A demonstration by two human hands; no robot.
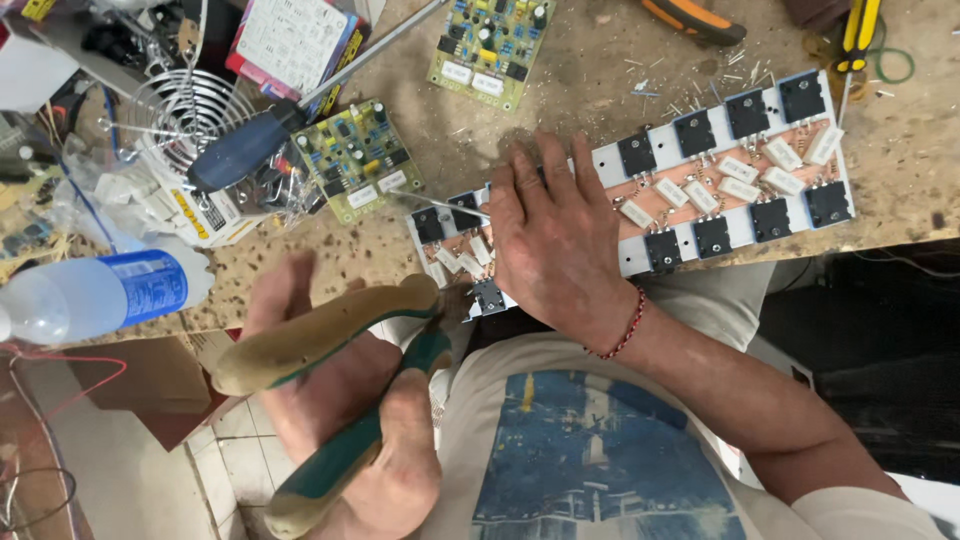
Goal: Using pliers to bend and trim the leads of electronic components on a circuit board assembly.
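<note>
A long white and copper circuit board, lined with black transistors and white block resistors, lies across the front edge of the worn workbench. My right hand, with a red cord bracelet on the wrist, lies flat on the board's left part and covers it. My left hand grips pliers with tan and green handles, down off the bench edge. The pliers' jaws reach a black component at the board's near left corner; the jaw tips are partly hidden.
A blue-handled screwdriver lies beside a small green circuit board; another green board sits at the back. A clear bottle with a blue label lies left. A wire fan guard, an orange-handled tool and wire clippings lie around.
</note>
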